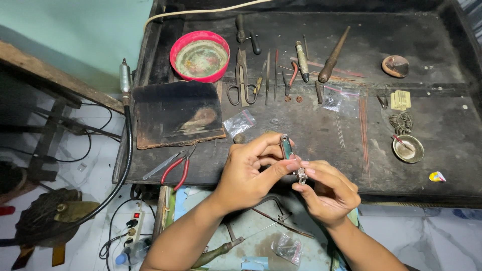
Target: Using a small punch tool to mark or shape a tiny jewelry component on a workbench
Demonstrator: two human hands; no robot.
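- While both hands meet over the front edge of the desk (311,135), a small silvery ring (302,175) sits pinched between the right hand's (329,193) thumb and fingertips.
- Left hand (251,170) is closed on a slim green-and-metal tool (286,147), held upright, its thumb touching the ring.
- Ring hangs over the desk's edge and the open drawer (251,236) below; if the pinch slips, it would likely drop among the clutter there or to the floor.
- Tool's tip is hidden behind the fingers, so a slip could mar the ring or nick a fingertip.
- Both wrists are raised and unsupported, forearms angling in from below; a tremor could spoil the contact.
- Red pliers (175,168) lie near the left hand, a plastic bag (239,122) just beyond it.
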